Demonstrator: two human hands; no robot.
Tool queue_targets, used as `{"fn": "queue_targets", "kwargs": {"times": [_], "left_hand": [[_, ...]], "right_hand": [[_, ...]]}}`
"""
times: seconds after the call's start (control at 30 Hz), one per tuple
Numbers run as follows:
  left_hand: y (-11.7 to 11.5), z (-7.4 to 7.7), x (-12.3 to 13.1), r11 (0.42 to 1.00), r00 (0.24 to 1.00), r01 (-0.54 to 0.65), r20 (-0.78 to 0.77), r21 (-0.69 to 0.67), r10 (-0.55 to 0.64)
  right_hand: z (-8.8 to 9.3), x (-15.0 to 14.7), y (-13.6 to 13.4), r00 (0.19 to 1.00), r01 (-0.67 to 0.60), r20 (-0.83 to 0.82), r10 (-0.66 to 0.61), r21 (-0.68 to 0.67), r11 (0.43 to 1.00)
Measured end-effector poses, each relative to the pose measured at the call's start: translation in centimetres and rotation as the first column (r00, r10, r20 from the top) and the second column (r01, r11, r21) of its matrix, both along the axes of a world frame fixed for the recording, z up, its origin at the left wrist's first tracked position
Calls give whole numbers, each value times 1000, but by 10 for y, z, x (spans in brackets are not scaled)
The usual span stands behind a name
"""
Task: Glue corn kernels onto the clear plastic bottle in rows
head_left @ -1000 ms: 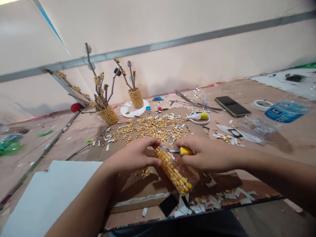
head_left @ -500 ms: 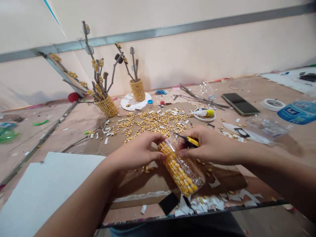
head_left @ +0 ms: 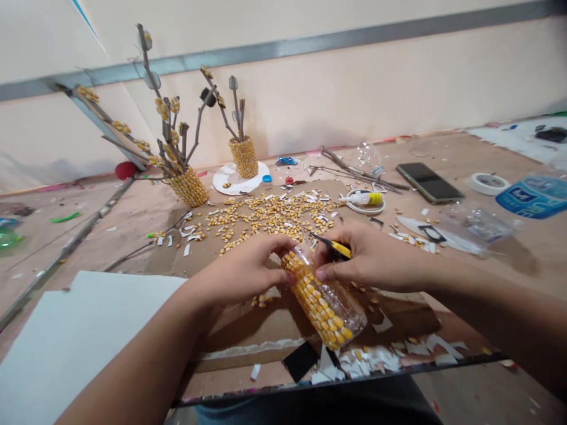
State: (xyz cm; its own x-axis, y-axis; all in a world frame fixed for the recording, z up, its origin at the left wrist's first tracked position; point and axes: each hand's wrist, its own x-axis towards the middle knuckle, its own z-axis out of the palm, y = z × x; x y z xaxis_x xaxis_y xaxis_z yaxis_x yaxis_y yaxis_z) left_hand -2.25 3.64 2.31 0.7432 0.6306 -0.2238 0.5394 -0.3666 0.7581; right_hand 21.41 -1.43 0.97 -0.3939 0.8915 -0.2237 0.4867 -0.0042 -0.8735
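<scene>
A clear plastic bottle, partly covered with rows of yellow corn kernels, lies tilted over the cardboard. My left hand is closed around its upper end. My right hand has a small yellow-and-black tool with a pointed dark tip tucked in its fingers; its exact kind is unclear. The right thumb and fingertips meet at the bottle's bare side, beside the kernels. Whether a kernel is pinched there cannot be made out. Loose corn kernels are spread on the cardboard beyond my hands.
Two kernel-covered pots with twigs, a nearer one and a farther one, stand at the back left. A glue bottle, phone and tape roll lie to the right. White scraps line the front edge.
The view has shifted slightly, so the background sits a little higher and further left. Both hands keep nearly the same hold on the bottle; the tool's tip shows a bit more.
</scene>
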Motion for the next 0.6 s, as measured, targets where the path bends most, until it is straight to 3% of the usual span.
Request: {"fn": "queue_targets", "kwargs": {"times": [0.2, 0.6], "left_hand": [[0, 0, 0, 1000, 1000, 2, -9, 9, -2], [0, 2, 2, 999, 999, 30, 12, -22, -30]], "right_hand": [[5, -2, 1, 999, 18, 29, -18, -27, 999], [5, -4, -1, 997, 19, 76, -24, 69, 997]]}}
